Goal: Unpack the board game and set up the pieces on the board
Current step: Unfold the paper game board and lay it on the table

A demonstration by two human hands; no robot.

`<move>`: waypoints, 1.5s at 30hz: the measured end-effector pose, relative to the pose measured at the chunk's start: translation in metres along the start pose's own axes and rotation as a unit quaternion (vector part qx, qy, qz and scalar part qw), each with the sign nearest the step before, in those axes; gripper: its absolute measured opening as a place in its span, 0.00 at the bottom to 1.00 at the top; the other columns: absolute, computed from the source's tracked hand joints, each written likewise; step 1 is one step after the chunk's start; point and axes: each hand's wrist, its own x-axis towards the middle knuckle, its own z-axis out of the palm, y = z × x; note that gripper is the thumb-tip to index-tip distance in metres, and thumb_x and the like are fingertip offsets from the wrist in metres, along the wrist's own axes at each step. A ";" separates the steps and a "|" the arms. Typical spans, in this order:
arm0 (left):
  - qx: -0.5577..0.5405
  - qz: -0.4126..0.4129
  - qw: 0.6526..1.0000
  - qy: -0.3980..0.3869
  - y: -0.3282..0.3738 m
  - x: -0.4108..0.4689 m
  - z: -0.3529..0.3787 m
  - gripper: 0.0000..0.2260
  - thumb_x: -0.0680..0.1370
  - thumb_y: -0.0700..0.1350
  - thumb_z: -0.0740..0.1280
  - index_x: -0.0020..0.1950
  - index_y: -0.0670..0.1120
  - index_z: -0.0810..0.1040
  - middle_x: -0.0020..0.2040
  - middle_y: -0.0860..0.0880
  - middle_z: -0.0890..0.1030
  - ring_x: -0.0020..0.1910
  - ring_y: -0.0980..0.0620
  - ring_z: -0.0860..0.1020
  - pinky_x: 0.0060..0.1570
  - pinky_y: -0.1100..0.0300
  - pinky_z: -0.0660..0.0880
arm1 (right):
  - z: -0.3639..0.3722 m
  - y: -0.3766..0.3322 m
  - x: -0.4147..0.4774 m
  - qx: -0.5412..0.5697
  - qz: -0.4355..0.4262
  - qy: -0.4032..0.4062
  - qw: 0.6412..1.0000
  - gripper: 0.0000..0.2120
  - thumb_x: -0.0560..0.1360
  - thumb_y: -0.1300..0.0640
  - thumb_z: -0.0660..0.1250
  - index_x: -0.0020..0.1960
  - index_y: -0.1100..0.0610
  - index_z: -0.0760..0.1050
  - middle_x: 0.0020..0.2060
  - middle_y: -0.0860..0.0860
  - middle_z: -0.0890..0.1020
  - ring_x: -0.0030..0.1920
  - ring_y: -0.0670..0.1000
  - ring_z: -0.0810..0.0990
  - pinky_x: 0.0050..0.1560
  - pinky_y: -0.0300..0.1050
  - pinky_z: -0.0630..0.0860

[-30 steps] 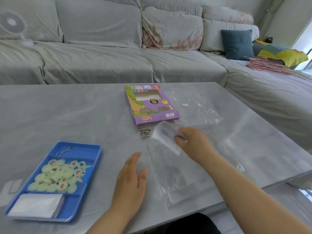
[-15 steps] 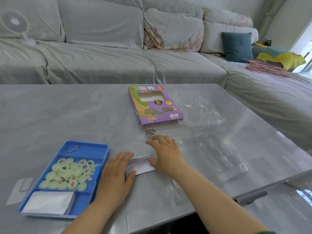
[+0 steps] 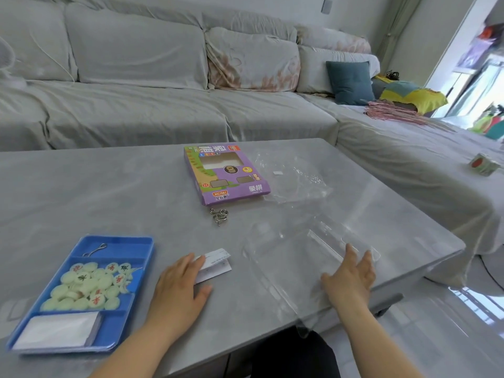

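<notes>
Now that my right hand point(image 3: 350, 278) has left the folded paper board point(image 3: 216, 265) for the clear plastic insert point(image 3: 300, 255) well right of the blue tray point(image 3: 117, 238), both lie flat and open, left hand point(image 3: 178, 285) pinning the board just beside that tray, pieces point(image 3: 90, 285) unplaced inside it, so unfolding looks next.

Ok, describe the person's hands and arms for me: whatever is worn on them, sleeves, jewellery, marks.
The left hand and the right hand are both bare, with no gloves, rings, watch or bracelet to be seen. Above each wrist no sleeve shows as far as the picture's lower edge. No tattoos, plasters or other marks are visible.
</notes>
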 end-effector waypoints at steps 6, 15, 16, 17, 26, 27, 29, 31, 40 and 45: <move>-0.009 0.026 1.000 0.005 0.007 0.008 0.004 0.44 0.60 0.64 0.37 0.71 0.47 0.63 0.72 0.48 0.62 0.71 0.48 0.60 0.68 0.58 0.54 | -0.008 0.006 0.033 0.064 -0.044 0.026 0.997 0.35 0.72 0.75 0.52 0.74 0.52 0.53 0.75 0.52 0.42 0.74 0.56 0.47 0.67 0.49 0.61; 0.002 0.066 0.998 -0.025 0.034 0.040 0.025 0.43 0.61 0.59 0.30 0.73 0.49 0.59 0.74 0.50 0.56 0.72 0.54 0.57 0.69 0.64 0.51 | -0.026 0.008 0.132 0.012 -0.107 0.008 0.994 0.28 0.73 0.73 0.55 0.72 0.60 0.59 0.72 0.59 0.58 0.72 0.58 0.56 0.70 0.49 0.56; 0.006 0.069 0.997 -0.026 0.039 0.045 0.027 0.42 0.63 0.58 0.30 0.73 0.50 0.56 0.74 0.52 0.54 0.72 0.55 0.55 0.68 0.65 0.50 | -0.027 0.008 0.140 -0.003 -0.114 0.005 0.994 0.28 0.73 0.73 0.55 0.72 0.60 0.59 0.72 0.59 0.58 0.72 0.58 0.57 0.70 0.49 0.56; 0.008 0.072 0.997 -0.024 0.043 0.051 0.029 0.37 0.67 0.58 0.31 0.74 0.51 0.54 0.75 0.53 0.53 0.72 0.56 0.54 0.68 0.66 0.50 | -0.027 0.006 0.147 -0.019 -0.116 0.001 0.993 0.28 0.73 0.72 0.55 0.72 0.60 0.58 0.72 0.59 0.59 0.72 0.58 0.56 0.70 0.49 0.55; -0.072 0.062 0.995 -0.025 0.058 0.061 0.014 0.29 0.78 0.46 0.59 0.74 0.49 0.47 0.75 0.53 0.47 0.74 0.57 0.47 0.66 0.70 0.41 | -0.001 -0.036 0.099 -0.042 -0.352 0.131 0.926 0.17 0.73 0.68 0.60 0.61 0.62 0.74 0.63 0.60 0.73 0.65 0.62 0.67 0.66 0.48 0.59; -0.088 0.062 0.994 -0.006 0.054 0.053 0.010 0.29 0.77 0.46 0.60 0.74 0.49 0.48 0.75 0.54 0.48 0.73 0.58 0.47 0.65 0.72 0.41 | 0.010 -0.045 0.083 -0.020 -0.413 0.134 0.901 0.15 0.70 0.67 0.60 0.54 0.63 0.78 0.57 0.61 0.78 0.60 0.62 0.73 0.61 0.46 0.64; -0.115 0.061 0.991 0.040 0.040 0.031 -0.003 0.26 0.77 0.51 0.59 0.73 0.51 0.55 0.73 0.58 0.52 0.72 0.60 0.49 0.63 0.74 0.41 | 0.034 -0.062 0.049 0.004 -0.509 0.101 0.855 0.15 0.66 0.61 0.57 0.44 0.62 0.81 0.46 0.59 0.83 0.51 0.54 0.74 0.52 0.41 0.66; -0.127 0.049 0.985 0.101 0.021 0.002 -0.021 0.26 0.71 0.59 0.53 0.67 0.52 0.68 0.66 0.62 0.59 0.67 0.65 0.55 0.64 0.72 0.45 | 0.059 -0.079 0.015 0.036 -0.559 0.054 0.827 0.16 0.65 0.59 0.55 0.41 0.60 0.81 0.41 0.55 0.84 0.48 0.48 0.71 0.51 0.41 0.65; -0.077 -0.242 0.953 0.168 -0.098 -0.088 -0.079 0.28 0.73 0.53 0.67 0.69 0.46 0.65 0.71 0.47 0.63 0.70 0.47 0.60 0.67 0.55 0.56 | 0.130 -0.131 -0.109 0.101 -0.388 -0.265 0.877 0.15 0.76 0.59 0.59 0.62 0.56 0.72 0.57 0.52 0.78 0.58 0.48 0.75 0.58 0.34 0.67; -0.119 -0.265 0.942 0.171 -0.112 -0.086 -0.069 0.31 0.70 0.51 0.71 0.69 0.46 0.65 0.66 0.46 0.71 0.63 0.45 0.68 0.61 0.54 0.63 | 0.135 -0.160 -0.130 0.155 -0.243 -0.315 0.904 0.16 0.77 0.56 0.61 0.62 0.60 0.68 0.41 0.44 0.74 0.47 0.46 0.72 0.48 0.36 0.66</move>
